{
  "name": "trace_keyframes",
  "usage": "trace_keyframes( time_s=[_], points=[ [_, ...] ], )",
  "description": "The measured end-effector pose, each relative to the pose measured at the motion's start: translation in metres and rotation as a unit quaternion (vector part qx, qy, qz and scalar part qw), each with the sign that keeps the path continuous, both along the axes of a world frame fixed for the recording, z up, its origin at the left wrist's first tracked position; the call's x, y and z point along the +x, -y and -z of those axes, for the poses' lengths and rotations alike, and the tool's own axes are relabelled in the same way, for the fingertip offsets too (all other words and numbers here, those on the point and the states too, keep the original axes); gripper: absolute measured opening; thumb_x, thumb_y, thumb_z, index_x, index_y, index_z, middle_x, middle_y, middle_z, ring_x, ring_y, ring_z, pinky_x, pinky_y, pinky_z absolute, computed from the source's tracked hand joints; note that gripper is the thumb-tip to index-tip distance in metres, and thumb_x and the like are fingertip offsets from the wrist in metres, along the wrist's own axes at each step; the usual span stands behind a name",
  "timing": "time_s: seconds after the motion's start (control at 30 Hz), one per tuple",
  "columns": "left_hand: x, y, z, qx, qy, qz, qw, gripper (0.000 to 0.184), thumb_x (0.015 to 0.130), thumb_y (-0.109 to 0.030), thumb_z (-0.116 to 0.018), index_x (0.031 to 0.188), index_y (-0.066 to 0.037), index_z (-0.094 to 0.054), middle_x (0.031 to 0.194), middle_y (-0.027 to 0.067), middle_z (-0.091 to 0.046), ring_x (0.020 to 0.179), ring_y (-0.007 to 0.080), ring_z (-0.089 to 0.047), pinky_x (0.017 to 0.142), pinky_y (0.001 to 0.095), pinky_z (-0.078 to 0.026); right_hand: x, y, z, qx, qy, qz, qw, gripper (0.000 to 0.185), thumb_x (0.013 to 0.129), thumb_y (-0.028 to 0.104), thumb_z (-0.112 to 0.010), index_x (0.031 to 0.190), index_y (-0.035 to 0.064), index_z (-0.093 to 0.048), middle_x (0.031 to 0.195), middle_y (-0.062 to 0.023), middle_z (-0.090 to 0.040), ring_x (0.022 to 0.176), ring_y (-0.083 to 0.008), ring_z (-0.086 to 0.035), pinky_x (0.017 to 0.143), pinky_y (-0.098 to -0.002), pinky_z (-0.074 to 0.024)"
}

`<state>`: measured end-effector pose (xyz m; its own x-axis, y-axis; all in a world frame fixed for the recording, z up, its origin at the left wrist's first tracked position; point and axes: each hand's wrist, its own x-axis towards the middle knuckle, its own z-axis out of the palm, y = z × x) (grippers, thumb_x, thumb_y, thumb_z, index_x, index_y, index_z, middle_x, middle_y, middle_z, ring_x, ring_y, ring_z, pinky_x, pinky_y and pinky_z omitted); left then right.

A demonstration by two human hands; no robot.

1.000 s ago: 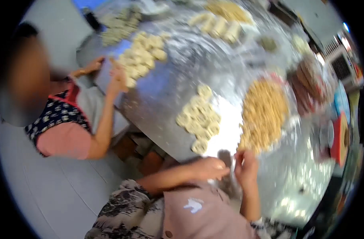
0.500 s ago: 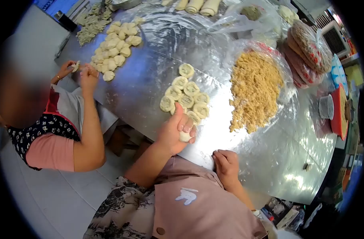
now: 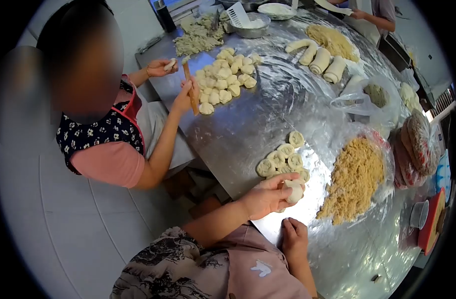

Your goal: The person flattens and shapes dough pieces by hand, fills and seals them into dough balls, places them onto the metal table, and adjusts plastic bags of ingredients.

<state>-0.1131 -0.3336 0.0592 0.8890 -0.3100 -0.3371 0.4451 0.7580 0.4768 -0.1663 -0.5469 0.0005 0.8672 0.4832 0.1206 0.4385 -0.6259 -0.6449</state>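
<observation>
My left hand grips a small white dough piece between thumb and fingers, raised over the table edge. Just behind it lie several round dough pieces with pressed centres; some are hidden by the hand. My right hand rests at the table's near edge with its fingers curled; whether anything is inside cannot be seen. Beyond it, a heap of yellow crumbly filling lies on plastic.
A co-worker at the left holds a wooden stick and a dough piece. Dough balls, green filling and dough rolls lie farther back. A red container stands right. Another person is at the back.
The view has swung left and up. My left hand, earlier over the round pieces with its thumb raised, now holds the dough piece more upright. The co-worker's stick has come into clear view.
</observation>
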Motion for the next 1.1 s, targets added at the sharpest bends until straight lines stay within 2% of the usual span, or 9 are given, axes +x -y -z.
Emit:
trace_keyframes(
  time_s=[0.2, 0.4, 0.53, 0.67, 0.7, 0.8, 0.87, 1.03, 1.1],
  points=[
    [0.002, -0.008, 0.006, -0.075, 0.015, -0.040, 0.996, 0.032, 0.088, -0.017, -0.052, 0.119, -0.009, -0.051, 0.102, 0.0036, -0.053, 0.085, 0.0144, -0.054, 0.070, 0.0304, -0.044, 0.017, -0.004, -0.052, 0.086, -0.130, 0.064, 0.986, 0.032, 0.079, 0.004, -0.064, 0.111, 0.0074, -0.062, 0.116, -0.0175, -0.051, 0.095, -0.0276, -0.057, 0.081, -0.0328, -0.0474],
    [0.012, -0.001, 0.003, -0.031, -0.029, -0.103, 0.994, 0.050, 0.093, -0.052, -0.041, 0.063, -0.013, -0.039, 0.068, -0.0013, -0.043, 0.068, 0.0165, -0.049, 0.056, 0.0303, -0.038, 0.059, -0.033, -0.086, 0.154, -0.089, 0.106, 0.978, 0.019, 0.085, 0.008, -0.060, 0.103, 0.0020, -0.062, 0.092, -0.0127, -0.062, 0.079, -0.0209, -0.063, 0.072, -0.0285, -0.0492],
    [0.017, 0.014, 0.003, 0.101, -0.032, -0.200, 0.974, 0.053, 0.092, -0.057, -0.036, 0.062, -0.013, -0.036, 0.067, -0.0011, -0.041, 0.081, 0.0190, -0.051, 0.085, 0.0370, -0.042, 0.072, -0.060, -0.083, 0.225, -0.157, 0.012, 0.961, 0.035, 0.087, 0.012, -0.057, 0.120, 0.0035, -0.052, 0.105, -0.0149, -0.058, 0.090, -0.0219, -0.060, 0.078, -0.0304, -0.0482],
    [0.012, 0.021, -0.015, -0.025, -0.002, -0.147, 0.989, 0.074, 0.088, -0.066, -0.029, 0.116, -0.002, -0.053, 0.128, 0.0149, -0.049, 0.132, 0.0264, -0.030, 0.103, 0.0394, -0.032, 0.066, -0.077, -0.070, 0.268, -0.207, 0.058, 0.939, 0.036, 0.095, 0.023, -0.047, 0.122, 0.0002, -0.044, 0.101, -0.0128, -0.057, 0.087, -0.0207, -0.058, 0.077, -0.0301, -0.0477],
    [0.010, 0.020, -0.009, -0.059, 0.053, -0.128, 0.989, 0.084, 0.087, -0.068, -0.029, 0.138, -0.002, -0.032, 0.145, 0.0160, -0.031, 0.137, 0.0257, -0.020, 0.105, 0.0366, -0.029, 0.065, -0.076, -0.069, 0.317, -0.246, 0.074, 0.913, 0.035, 0.096, 0.025, -0.045, 0.121, 0.0001, -0.045, 0.099, -0.0109, -0.057, 0.085, -0.0188, -0.057, 0.075, -0.0289, -0.0475],
    [0.009, 0.023, -0.006, 0.171, 0.140, -0.147, 0.964, 0.078, 0.088, -0.061, -0.042, 0.139, -0.003, -0.031, 0.140, 0.0141, -0.039, 0.124, 0.0225, -0.041, 0.091, 0.0300, -0.042, 0.066, -0.070, -0.075, 0.381, -0.365, 0.070, 0.846, 0.042, 0.099, 0.037, -0.032, 0.113, 0.0018, -0.050, 0.087, -0.0050, -0.056, 0.071, -0.0100, -0.051, 0.063, -0.0237, -0.0436],
    [-0.002, 0.018, -0.008, 0.237, 0.138, -0.056, 0.960, 0.045, 0.092, -0.035, -0.055, 0.120, -0.001, -0.052, 0.118, 0.0110, -0.059, 0.076, 0.0072, -0.057, 0.047, 0.0166, -0.041, 0.063, -0.068, -0.075, 0.349, -0.411, 0.041, 0.841, 0.053, 0.098, 0.048, -0.027, 0.111, 0.0022, -0.052, 0.087, -0.0050, -0.055, 0.069, -0.0073, -0.050, 0.058, -0.0232, -0.0405],
    [-0.004, 0.033, 0.010, 0.328, 0.153, -0.115, 0.925, 0.032, 0.096, -0.024, -0.049, 0.085, 0.002, -0.064, 0.104, 0.0131, -0.065, 0.097, 0.0166, -0.058, 0.085, 0.0292, -0.045, 0.053, -0.077, -0.051, 0.243, -0.064, 0.067, 0.966, 0.050, 0.098, 0.045, -0.027, 0.106, 0.0028, -0.052, 0.077, -0.0062, -0.056, 0.062, -0.0102, -0.051, 0.054, -0.0213, -0.0391],
    [-0.005, 0.039, 0.011, 0.260, 0.180, -0.130, 0.940, 0.035, 0.095, -0.030, -0.050, 0.099, 0.003, -0.063, 0.116, 0.0129, -0.059, 0.100, 0.0149, -0.056, 0.088, 0.0277, -0.043, 0.046, -0.071, -0.051, 0.293, -0.201, 0.102, 0.929, 0.050, 0.098, 0.046, -0.026, 0.107, 0.0031, -0.050, 0.076, -0.0062, -0.056, 0.059, -0.0105, -0.049, 0.052, -0.0218, -0.0387]
  ],
)
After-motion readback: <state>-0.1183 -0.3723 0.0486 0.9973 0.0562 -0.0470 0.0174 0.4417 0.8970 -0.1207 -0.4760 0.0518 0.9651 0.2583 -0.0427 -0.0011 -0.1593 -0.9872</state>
